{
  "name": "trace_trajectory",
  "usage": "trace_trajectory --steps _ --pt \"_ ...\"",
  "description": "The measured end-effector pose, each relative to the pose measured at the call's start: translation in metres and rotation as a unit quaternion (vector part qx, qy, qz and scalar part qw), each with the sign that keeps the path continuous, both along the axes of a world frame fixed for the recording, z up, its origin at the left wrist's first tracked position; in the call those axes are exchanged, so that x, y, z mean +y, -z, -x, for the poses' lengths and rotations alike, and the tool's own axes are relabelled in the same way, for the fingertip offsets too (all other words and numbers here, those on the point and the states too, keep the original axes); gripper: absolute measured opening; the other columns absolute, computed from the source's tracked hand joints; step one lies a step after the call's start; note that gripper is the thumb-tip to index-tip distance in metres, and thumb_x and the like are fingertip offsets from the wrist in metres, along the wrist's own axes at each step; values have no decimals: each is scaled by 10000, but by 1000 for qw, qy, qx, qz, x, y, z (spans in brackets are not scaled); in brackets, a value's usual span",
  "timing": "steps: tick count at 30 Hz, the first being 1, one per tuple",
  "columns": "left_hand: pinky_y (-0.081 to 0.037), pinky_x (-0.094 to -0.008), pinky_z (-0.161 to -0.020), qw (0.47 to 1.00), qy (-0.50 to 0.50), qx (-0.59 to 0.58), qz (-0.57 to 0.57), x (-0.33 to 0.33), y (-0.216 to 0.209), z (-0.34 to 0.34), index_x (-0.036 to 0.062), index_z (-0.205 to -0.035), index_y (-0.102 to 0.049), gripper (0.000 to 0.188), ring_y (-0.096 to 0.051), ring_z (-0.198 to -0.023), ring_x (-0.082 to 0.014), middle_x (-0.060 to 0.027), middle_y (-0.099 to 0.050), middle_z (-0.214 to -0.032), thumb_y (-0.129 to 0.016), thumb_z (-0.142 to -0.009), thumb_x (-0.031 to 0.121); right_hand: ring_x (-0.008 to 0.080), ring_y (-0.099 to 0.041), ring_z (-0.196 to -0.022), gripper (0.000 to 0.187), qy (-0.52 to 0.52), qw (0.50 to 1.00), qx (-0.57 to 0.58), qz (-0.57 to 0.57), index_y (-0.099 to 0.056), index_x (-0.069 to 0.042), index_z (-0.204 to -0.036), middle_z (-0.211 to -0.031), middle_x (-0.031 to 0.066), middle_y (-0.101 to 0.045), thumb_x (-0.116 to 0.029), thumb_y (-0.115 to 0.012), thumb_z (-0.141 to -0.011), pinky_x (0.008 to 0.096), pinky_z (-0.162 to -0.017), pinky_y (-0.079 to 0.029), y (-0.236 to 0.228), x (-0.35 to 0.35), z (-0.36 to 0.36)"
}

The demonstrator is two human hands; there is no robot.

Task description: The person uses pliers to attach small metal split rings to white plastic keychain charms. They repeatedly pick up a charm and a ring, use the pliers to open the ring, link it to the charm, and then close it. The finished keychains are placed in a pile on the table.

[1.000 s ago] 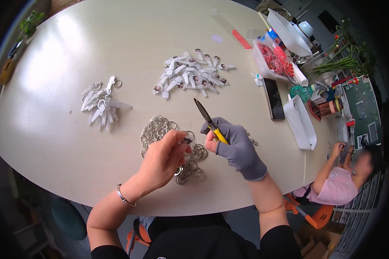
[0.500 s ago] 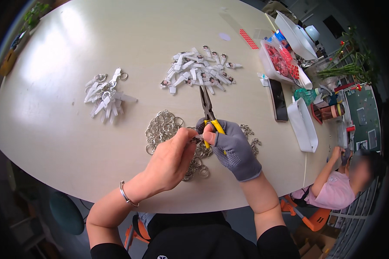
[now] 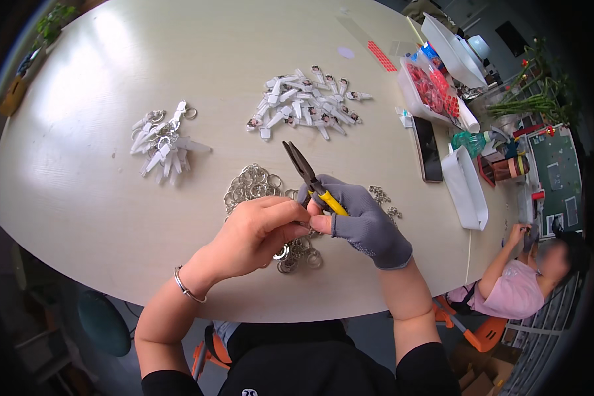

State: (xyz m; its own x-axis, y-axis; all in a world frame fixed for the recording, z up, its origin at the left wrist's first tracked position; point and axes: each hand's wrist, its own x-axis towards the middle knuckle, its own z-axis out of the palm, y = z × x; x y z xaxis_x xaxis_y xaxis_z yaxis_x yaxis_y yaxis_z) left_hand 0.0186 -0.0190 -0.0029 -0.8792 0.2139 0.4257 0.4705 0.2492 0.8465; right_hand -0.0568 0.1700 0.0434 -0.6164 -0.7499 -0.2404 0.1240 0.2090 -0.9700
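My right hand (image 3: 369,224), in a grey fingerless glove with dotted grip, is closed round long-nose pliers (image 3: 308,173) with yellow handles. Their jaws point away from me and to the left, slightly apart. My bare left hand (image 3: 254,234) is closed in a pinch, its fingertips meeting my right thumb and finger. Whatever lies in that pinch is mostly hidden. Beneath and behind both hands spreads a heap of silver split rings (image 3: 251,183). Just right of the gloved hand lie small metal chain pieces (image 3: 380,195).
White tags with small printed figures (image 3: 303,105) lie piled beyond the pliers; tags with rings (image 3: 165,146) lie to the left. On the right are a phone (image 3: 427,152), a white tray (image 3: 465,188) and a bin of red pieces (image 3: 426,92). A person in pink (image 3: 511,290) sits at right.
The pliers have swung so their tips point further left. My right hand has turned slightly with them, and my left fingers have closed further over the small thing between my hands.
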Motion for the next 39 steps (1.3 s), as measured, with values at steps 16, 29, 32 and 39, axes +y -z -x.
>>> trace_trajectory --steps 16,29,32,39 --pt "-477 -311 -498 962 -166 167 139 3 -1 -1 27 -885 -638 168 -616 -650 -219 -73 -603 -796 -728 -745 6 123 -539 -755 51 171 956 235 48 -600 14 -854 -943 67 -555 -27 -628 -862 259 -688 -443 23 -13 -28" --pt "-492 -244 -557 969 -228 95 -8 -10 -3 -2 -29 -906 -634 93 -584 -664 -131 -97 -616 -838 -676 -827 -52 263 -534 -978 255 -135 810 513 -249 -655 -36 -900 -1006 86 -546 -211 -747 -739 389 -853 -460 54 -11 43" --pt "-518 -241 -585 971 -226 84 9 -10 -2 -4 -30 -912 -636 92 -599 -691 -139 -100 -619 -845 -675 -831 -48 262 -536 -981 226 -148 794 528 -264 -656 -31 -859 -1003 77 -551 -223 -722 -760 391 -830 -474 53 -12 44" --pt "-460 -292 -491 964 -227 136 32 -1 3 1 16 -910 -630 153 -592 -587 -200 -83 -605 -771 -702 -783 -31 237 -603 -829 179 -42 923 336 -183 -666 -9 -796 -906 86 -616 -185 -656 -830 340 -739 -477 53 2 43"
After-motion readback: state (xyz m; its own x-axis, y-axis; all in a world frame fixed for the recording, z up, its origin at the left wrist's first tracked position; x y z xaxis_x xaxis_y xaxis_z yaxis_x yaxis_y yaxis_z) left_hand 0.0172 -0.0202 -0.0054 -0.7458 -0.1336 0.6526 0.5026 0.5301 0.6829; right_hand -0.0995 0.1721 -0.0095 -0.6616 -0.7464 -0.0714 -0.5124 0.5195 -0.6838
